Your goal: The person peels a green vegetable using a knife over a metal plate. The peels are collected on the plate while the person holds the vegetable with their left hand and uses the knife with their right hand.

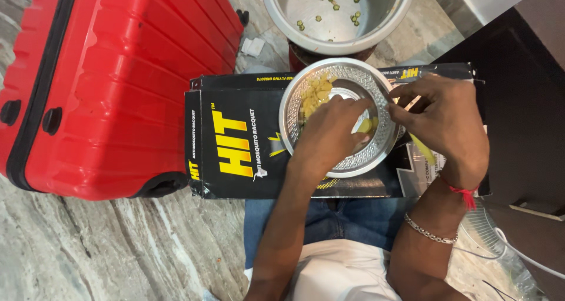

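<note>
Our left hand (pixel 329 133) and right hand (pixel 444 121) work yellow pieces (pixel 315 95) over the silver plate (pixel 294 121) on a black box (pixel 235 142).

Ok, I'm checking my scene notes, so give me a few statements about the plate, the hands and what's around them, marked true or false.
1. The plate sits on a black box. True.
2. The suitcase is blue. False: it is red.
3. The left hand is over the plate. True.
4. The pot is empty. False: small green pieces lie in it.
5. The right hand wears a glove. False: it is bare, with a red thread at the wrist.
</note>
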